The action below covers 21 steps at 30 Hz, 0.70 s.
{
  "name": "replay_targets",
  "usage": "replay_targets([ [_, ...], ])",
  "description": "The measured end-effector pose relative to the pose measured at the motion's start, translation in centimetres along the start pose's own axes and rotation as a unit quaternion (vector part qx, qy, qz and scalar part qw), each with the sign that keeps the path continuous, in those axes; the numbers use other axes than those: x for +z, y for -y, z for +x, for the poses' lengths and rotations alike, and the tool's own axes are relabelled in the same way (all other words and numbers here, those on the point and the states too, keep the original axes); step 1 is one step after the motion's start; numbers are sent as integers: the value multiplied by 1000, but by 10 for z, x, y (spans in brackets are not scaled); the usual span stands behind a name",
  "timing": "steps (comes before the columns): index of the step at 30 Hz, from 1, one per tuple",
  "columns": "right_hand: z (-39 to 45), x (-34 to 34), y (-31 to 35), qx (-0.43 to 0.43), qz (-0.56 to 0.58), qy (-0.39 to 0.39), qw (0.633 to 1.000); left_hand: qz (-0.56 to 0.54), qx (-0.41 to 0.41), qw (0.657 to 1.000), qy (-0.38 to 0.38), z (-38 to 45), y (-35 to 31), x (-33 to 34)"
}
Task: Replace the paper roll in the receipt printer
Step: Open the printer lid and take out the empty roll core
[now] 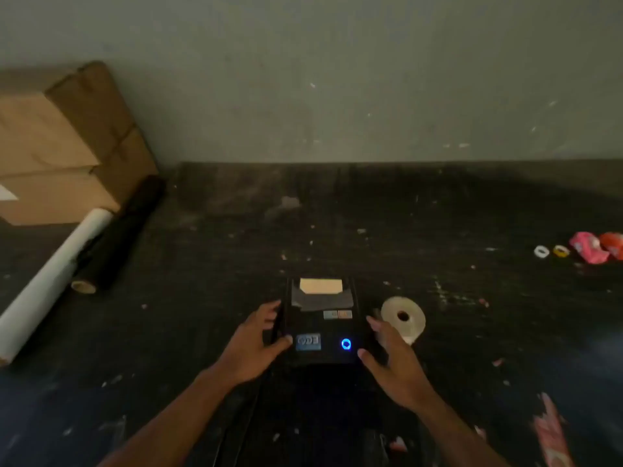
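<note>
Head cam, dim light, some blur. Black receipt printer (322, 320) sits on dark, scuffed table (404, 214), centre-front. Blue ring light (346, 344) lit on its near face, right side; blue label (308, 342) to the left of it. Strip of pale paper (321, 286) shows at the printer's far end, above a grey panel.

Left hand (251, 345) at the printer's left side: fingers apart, slightly curled, thumb tip touching the near-left corner by the label, other fingertips along the left edge. Right hand (392, 358) at the right side: fingers spread and loose, thumb tip near the near-right corner; contact w/ the casing prob. light, can't tell for sure due to blur. Neither hand clamped on anything.

Paper roll (403, 317) lies on the table just right of the printer, behind the right hand's fingers, core hole facing the camera.

Left of scene: cardboard boxes (64, 143) stacked against the wall, w/ a white roll (50, 281) and black roll (118, 237) lying alongside each other. Far right: white ring (541, 251), yellow ring (561, 251), pink wrapper (588, 247), all well apart from the printer
</note>
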State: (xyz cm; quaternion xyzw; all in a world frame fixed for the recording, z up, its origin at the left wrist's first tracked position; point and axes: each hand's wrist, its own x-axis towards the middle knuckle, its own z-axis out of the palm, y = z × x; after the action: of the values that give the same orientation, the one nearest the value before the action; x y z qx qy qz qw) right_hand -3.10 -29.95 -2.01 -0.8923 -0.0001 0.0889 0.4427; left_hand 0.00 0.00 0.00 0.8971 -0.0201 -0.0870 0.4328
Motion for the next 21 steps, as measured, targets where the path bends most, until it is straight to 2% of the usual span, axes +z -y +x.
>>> replay_targets([
  [2,-4,14,-13,53,46,21,997,-32,-47,997,59,-12,14,21],
  [4,-11,27,-16,92,70,48,992,-32,-72,993,84,-26,27,41],
  [10,-7,39,-19,125,82,-2,989,-60,-96,994,-6,-33,40,57],
  [21,-8,32,-13,83,54,-46,994,-43,-64,997,-13,-29,31,40],
])
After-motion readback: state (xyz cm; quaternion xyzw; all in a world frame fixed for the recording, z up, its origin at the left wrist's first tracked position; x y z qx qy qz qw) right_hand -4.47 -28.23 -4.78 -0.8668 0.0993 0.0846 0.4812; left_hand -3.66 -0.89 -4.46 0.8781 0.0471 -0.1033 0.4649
